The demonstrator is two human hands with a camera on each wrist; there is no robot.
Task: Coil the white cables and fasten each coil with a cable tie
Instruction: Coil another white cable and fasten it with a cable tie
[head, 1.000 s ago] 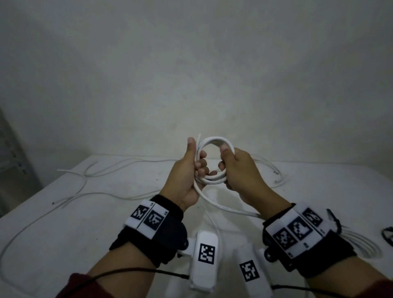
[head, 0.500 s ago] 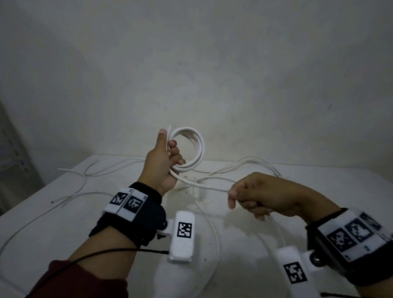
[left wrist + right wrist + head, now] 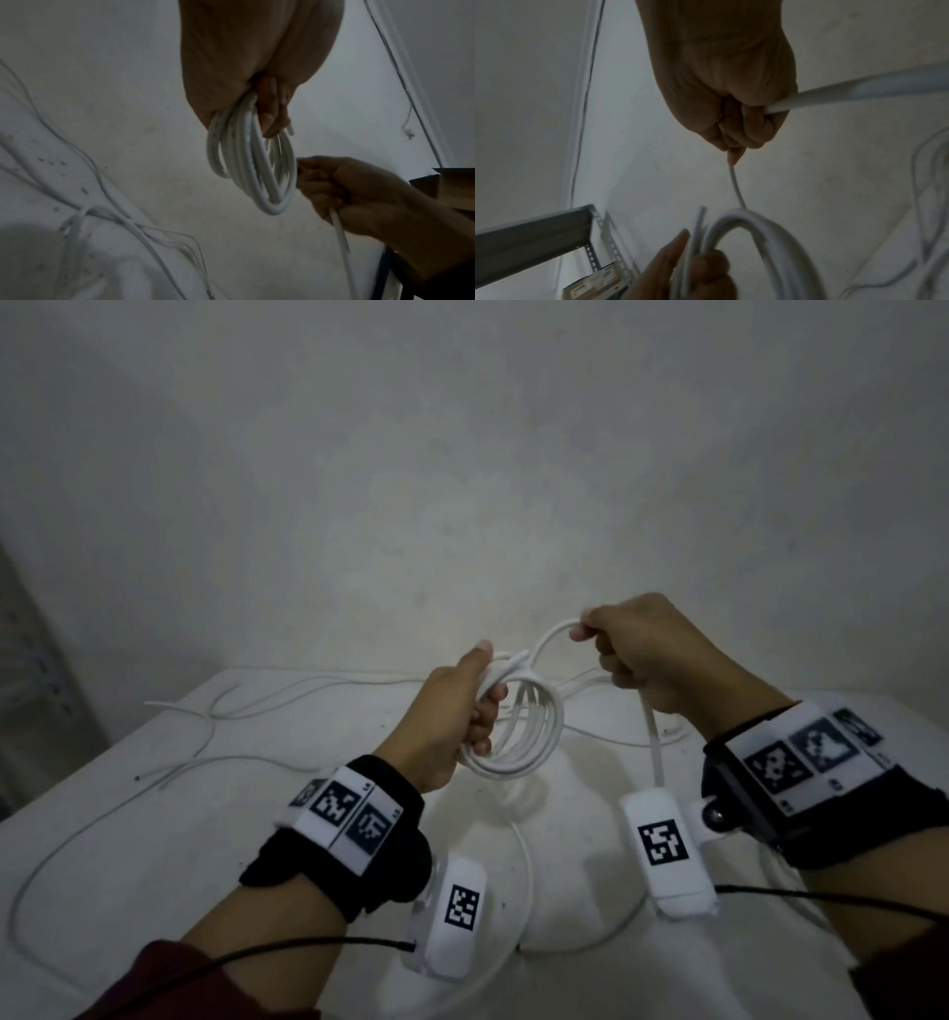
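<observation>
White cable coil (image 3: 518, 737), white surface (image 3: 128, 839) w/ dark specks; black wristbands (image 3: 349, 860), blk-&-white square marker tags (image 3: 662, 842); maroon sleeve (image 3: 169, 983).

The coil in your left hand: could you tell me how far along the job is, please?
Done: several loops sit gathered in the left hand as a coil. In hand: the right hand brings round the next loop. Left: loose cable trails over the table; no tie on yet.

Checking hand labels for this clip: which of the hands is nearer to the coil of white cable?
Left. The left hand grips the coil itself, fingers curled round its loops. The right hand is up and to the right of it, holding the loose strand that leads into the coil.
</observation>
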